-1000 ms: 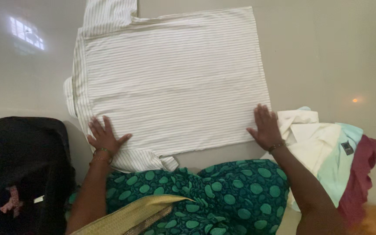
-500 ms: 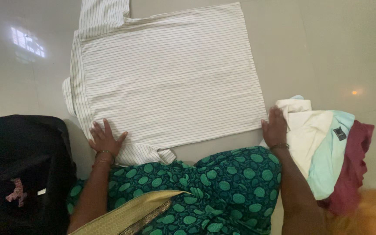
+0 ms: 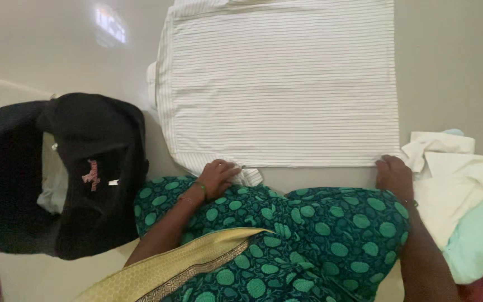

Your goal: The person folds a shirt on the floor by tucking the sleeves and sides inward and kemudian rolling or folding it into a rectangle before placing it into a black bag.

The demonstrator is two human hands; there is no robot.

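A white shirt with thin dark stripes (image 3: 280,84) lies spread flat on the pale floor in front of me. My left hand (image 3: 217,177) is closed on the shirt's near left corner, where the sleeve is bunched. My right hand (image 3: 393,174) is closed on the shirt's near right corner at the hem. Both hands sit just past my knees, which are covered in green dotted cloth (image 3: 286,235).
A black bag (image 3: 57,173) with a small pink mark lies open on the floor to my left. A pile of clothes (image 3: 465,196), cream, pale mint and dark red, lies to my right, close to my right hand.
Both hands slid back from flat on the shirt to its near edge and closed on the corners. The view shifted, so the shirt now sits further right and the bag shows more.
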